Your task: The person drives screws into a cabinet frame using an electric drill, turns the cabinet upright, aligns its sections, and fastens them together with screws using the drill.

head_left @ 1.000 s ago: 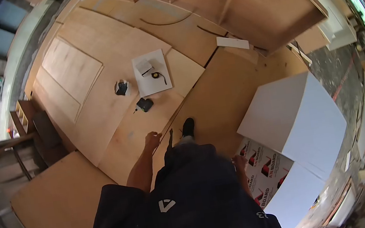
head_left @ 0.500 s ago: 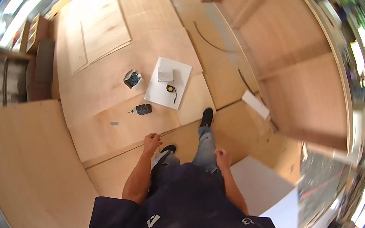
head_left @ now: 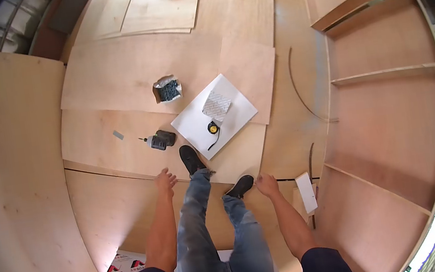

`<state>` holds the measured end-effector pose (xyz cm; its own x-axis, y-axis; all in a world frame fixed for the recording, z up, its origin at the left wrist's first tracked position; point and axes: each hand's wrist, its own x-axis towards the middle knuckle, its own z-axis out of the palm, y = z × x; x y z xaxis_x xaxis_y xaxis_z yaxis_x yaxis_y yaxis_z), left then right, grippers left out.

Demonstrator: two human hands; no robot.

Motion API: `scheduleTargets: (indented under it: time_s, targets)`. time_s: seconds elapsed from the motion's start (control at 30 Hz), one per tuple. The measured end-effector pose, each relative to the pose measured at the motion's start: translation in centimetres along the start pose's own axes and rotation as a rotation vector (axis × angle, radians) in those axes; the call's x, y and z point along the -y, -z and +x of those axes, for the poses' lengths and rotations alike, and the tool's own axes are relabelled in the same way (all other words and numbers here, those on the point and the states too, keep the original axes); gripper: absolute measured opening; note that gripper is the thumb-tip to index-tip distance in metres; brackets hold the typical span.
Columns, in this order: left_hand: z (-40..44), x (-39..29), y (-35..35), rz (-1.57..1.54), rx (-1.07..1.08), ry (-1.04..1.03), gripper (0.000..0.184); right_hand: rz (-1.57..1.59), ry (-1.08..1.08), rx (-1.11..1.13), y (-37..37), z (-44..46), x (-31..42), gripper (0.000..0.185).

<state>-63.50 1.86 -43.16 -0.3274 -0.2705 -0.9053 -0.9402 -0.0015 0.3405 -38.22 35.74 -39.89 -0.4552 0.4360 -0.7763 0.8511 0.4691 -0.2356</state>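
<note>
The work surface (head_left: 108, 68) consists of large, pale wooden sheets laid flat, with visible seams. Reference point: open packet (head_left: 167, 90), filled with small dark pieces. Positions from the packet: thin wooden panels (head_left: 163, 4), overlapping, at 12 o'clock; curved strip (head_left: 294, 83) at 3 o'clock; white board (head_left: 244, 111), set askew, at 4 o'clock; power drill (head_left: 162, 139), on its side, between 6 and 7 o'clock; small grey piece (head_left: 118, 135) at 8 o'clock

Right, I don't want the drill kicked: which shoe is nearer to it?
The left shoe, its toe close beside the drill; the right shoe is farther off, near the right hand.
</note>
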Motion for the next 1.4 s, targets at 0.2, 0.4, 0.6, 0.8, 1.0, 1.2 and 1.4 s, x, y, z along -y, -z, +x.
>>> scheduleTargets:
  time_s: [0.2, 0.4, 0.6, 0.8, 1.0, 1.2, 1.4]
  targets:
    - [11.7, -1.1, -2.9, 0.017, -0.227, -0.052, 0.080, -0.029, 0.315, -0.005, -11.7, 19.4, 9.4, 0.052]
    - [21.0, -3.1, -7.1, -0.316, -0.366, -0.205, 0.054, -0.151, 0.226, -0.194, -19.6, 30.4, 17.6, 0.082]
    - [19.6, -3.0, -5.6, -0.248, -0.441, -0.232, 0.049, -0.071, 0.290, -0.182, -19.0, 30.5, 14.8, 0.044]
    - [15.8, -0.8, -1.9, -0.102, -0.372, -0.327, 0.044, -0.101, -0.042, -0.547, -10.6, 26.7, 16.6, 0.088]
    - [8.8, 2.0, 5.9, 0.080, -0.256, -0.269, 0.042, -0.375, 0.582, -0.346, -4.7, 32.6, 16.5, 0.089]
    - [3.8, 8.5, 10.4, 0.072, -0.391, -0.189, 0.041, -0.364, 0.596, -0.312, -3.2, 34.8, 15.6, 0.078]
    - [-0.9, 17.1, 13.7, 0.018, -0.569, -0.072, 0.050, -0.110, 0.565, -0.355, -6.3, 36.4, 15.1, 0.089]
